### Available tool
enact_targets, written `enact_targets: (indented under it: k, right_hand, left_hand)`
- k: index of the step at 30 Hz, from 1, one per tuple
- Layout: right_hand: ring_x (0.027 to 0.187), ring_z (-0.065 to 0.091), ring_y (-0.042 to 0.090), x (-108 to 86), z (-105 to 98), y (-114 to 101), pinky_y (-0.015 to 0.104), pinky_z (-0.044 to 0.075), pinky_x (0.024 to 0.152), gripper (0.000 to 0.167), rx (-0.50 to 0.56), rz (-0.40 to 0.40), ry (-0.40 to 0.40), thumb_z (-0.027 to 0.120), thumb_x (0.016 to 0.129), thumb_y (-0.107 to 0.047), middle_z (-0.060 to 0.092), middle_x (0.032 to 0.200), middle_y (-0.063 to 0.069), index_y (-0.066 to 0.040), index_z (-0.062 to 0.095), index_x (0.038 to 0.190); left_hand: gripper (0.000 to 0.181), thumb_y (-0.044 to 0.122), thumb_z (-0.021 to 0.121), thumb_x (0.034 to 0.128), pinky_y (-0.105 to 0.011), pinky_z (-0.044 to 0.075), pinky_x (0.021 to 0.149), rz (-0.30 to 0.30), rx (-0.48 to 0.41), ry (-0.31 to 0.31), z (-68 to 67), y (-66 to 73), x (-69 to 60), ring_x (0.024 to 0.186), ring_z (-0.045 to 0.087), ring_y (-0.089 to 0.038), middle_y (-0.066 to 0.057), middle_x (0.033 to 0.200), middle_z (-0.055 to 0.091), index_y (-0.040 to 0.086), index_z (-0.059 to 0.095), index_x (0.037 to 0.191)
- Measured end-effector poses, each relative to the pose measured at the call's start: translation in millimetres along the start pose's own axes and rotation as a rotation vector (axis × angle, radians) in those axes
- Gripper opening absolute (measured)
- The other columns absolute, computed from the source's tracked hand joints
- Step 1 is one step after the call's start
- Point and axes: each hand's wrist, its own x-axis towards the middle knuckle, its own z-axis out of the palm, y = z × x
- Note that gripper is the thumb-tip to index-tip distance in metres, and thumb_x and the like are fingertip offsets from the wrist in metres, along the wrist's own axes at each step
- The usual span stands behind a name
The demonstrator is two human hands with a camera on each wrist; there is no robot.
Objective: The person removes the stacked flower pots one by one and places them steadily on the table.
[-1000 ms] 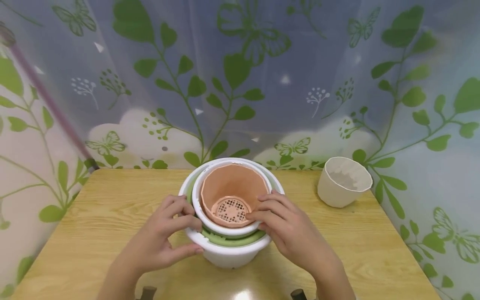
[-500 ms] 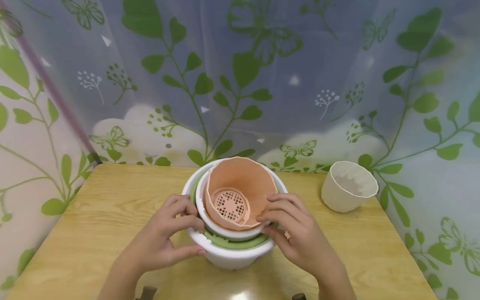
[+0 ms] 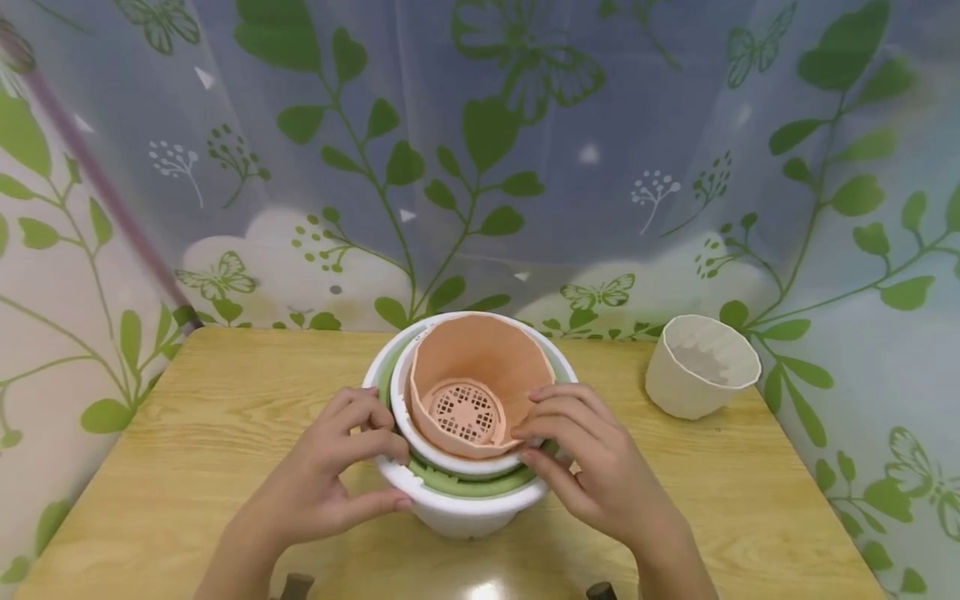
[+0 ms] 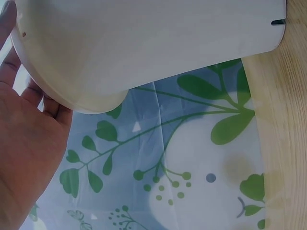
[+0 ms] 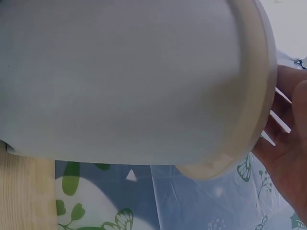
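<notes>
Rims (image 3: 465, 505) are pinched, left grip (image 3: 333, 462) on outer white pot (image 3: 457, 525), right grip (image 3: 588, 458) on orange pot (image 3: 480, 350) (cream pot (image 3: 682, 390) well apart).

Nearly the whole view is filled by a big white pot (image 5: 120, 81), its curved rim met at right by the fingers (image 5: 291, 80) of the right hand (image 5: 290, 146); below, patterned cloth (image 5: 192, 201) is glimpsed, the lower left corner taken by wooden worktop (image 5: 26, 191).

On the surface (image 3: 262, 425), ctr., we see nested pots (image 3: 471, 485), the innermost pot (image 3: 491, 346) w/in the rest; L grip (image 3: 330, 462) at the outermost pot's (image 3: 461, 522) left rim, R grip (image 3: 585, 450) at the innermost's right-front. Lone pot (image 3: 686, 387) stands apart, to the right, nr. the surface's back corner; we note the backdrop (image 3: 570, 217) behind.
</notes>
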Motion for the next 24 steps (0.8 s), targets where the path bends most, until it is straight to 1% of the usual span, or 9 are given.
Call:
enact_targets:
  k: [5,9,12,13,18,24]
  right_hand:
    - [0.109,0.061,0.029,0.8,2.4,-0.3,0.034,0.047,0.106,0.016,-0.023,-0.011,0.026,0.072,0.092,-0.019,0.070,0.098,0.005,-0.005,0.070,0.098]
    - [0.106,0.061,0.030,-0.6,4.5,-2.3,0.033,0.047,0.106,0.015,-0.047,-0.008,0.049,0.068,0.095,-0.020,0.070,0.095,0.004,-0.005,0.070,0.094]
    - [0.104,0.062,0.030,0.1,6.6,-2.5,0.033,0.047,0.106,0.016,-0.065,-0.016,0.076,0.065,0.097,-0.019,0.069,0.092,0.004,-0.005,0.070,0.092]
    - [0.103,0.062,0.030,0.5,7.3,-2.4,0.033,0.048,0.105,0.016,-0.071,-0.019,0.085,0.064,0.098,-0.019,0.069,0.092,0.004,-0.005,0.070,0.091]
    - [0.101,0.062,0.032,2.8,9.7,-0.2,0.034,0.049,0.103,0.017,-0.088,-0.039,0.121,0.064,0.098,-0.017,0.069,0.090,0.006,-0.003,0.070,0.091]
    - [0.101,0.063,0.034,1.8,10.1,2.5,0.036,0.050,0.104,0.019,-0.107,-0.043,0.169,0.067,0.096,-0.019,0.069,0.089,0.007,-0.002,0.069,0.089]
  left_hand:
    - [0.034,0.040,0.087,0.0729,-0.038,0.028,0.121,-0.001,0.000,-0.004,-0.5,-0.1,0.0,0.107,0.046,-0.018,0.006,0.102,0.055,0.023,0.069,0.096]
    - [0.034,0.040,0.087,0.0731,-0.038,0.028,0.121,-0.009,0.000,-0.011,-0.1,1.0,-0.9,0.107,0.046,-0.018,0.006,0.103,0.055,0.024,0.069,0.097]
    - [0.034,0.039,0.087,0.0720,-0.039,0.028,0.121,-0.004,0.001,-0.010,-0.2,1.5,-0.8,0.107,0.046,-0.018,0.006,0.102,0.055,0.024,0.069,0.096]
    - [0.034,0.040,0.087,0.0730,-0.039,0.029,0.120,-0.001,0.004,-0.007,-0.2,1.5,-0.7,0.107,0.046,-0.018,0.006,0.102,0.055,0.023,0.069,0.096]
    - [0.033,0.043,0.085,0.0750,-0.042,0.029,0.120,0.004,0.009,0.000,-0.6,1.2,-0.3,0.107,0.046,-0.019,0.006,0.102,0.055,0.023,0.069,0.096]
    - [0.034,0.043,0.085,0.0735,-0.042,0.030,0.120,0.005,0.015,0.000,0.8,-0.4,-1.0,0.108,0.046,-0.019,0.006,0.103,0.056,0.023,0.069,0.097]
